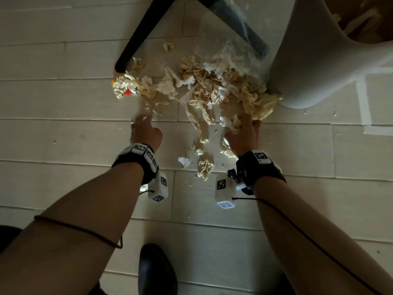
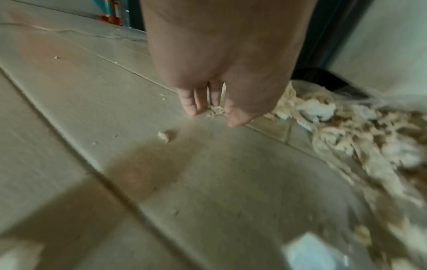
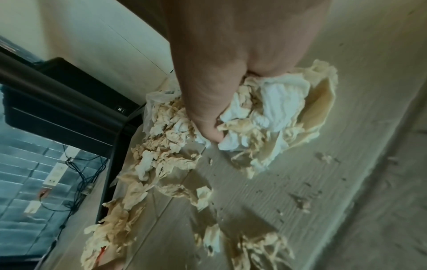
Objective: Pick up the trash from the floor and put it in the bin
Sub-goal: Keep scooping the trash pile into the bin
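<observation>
Both forearms reach down over the floor (image 1: 63,99), a dark shoe (image 1: 156,271) below them. At the near edge of the paper pile (image 1: 204,86), the right hand (image 1: 242,135) is clenched on a wad (image 3: 272,113) of white and tan paper, thumb pressed into it; the bundle sits at floor level, so this looks like gathering a handful before lifting. Over bare boards at the pile's left end, the left hand (image 1: 146,133) points down with its fingers (image 2: 191,102) nearly straight and close together, holding nothing; their tips come near a small scrap (image 2: 216,110), probably the next thing to pinch. Motion blur hides whether they touch it. Most trash lies spread between a black chair leg (image 1: 138,39) and the grey bin (image 1: 319,60), which stands at the pile's right end and already has paper inside. Loose bits (image 1: 204,165) lie nearer the wrists. With the bin so close, the right hand's carry should be short.
</observation>
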`<state>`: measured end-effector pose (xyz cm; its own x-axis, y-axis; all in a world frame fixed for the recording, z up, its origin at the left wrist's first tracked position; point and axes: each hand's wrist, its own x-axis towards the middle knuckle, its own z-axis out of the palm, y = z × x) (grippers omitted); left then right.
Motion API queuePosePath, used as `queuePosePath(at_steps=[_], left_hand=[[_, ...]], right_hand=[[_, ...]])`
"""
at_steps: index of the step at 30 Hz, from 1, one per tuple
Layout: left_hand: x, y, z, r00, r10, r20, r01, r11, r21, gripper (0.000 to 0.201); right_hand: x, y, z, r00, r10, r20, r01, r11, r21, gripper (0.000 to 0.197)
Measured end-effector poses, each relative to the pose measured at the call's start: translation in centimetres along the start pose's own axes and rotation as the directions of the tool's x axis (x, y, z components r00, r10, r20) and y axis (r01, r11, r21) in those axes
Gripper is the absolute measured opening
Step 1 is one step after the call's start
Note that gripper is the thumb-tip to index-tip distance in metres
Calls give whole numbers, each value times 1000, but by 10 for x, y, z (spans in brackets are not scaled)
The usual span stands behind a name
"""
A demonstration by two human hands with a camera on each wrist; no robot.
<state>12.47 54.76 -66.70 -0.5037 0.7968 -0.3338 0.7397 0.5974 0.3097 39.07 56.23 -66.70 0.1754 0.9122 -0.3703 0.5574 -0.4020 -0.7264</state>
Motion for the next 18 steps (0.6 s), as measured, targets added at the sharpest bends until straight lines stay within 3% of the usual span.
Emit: queuePosePath(at_steps=[4,7,13,16,18], left_hand=[[-21,9,14,983,154,-98,-156,987,-22,42],[-28,30,23,953,288,-91,-295,952,-81,37],[-46,60,40,863,496,96,-504,857,105,48],[-53,62,45,815,577,58,-580,811,78,27],[-56,63,45,815,578,55,-578,816,-2,18]], right_hand=[[-7,3,3,999,-32,3,33,994,-108,79],[-6,0,1,999,-10,39,18,981,-194,87],[-7,-7,-8,995,86,58,-52,895,-442,55],[-12,-6,-8,997,51,55,-18,874,-486,36],[-17,-5,-7,996,28,87,19,866,-500,24]])
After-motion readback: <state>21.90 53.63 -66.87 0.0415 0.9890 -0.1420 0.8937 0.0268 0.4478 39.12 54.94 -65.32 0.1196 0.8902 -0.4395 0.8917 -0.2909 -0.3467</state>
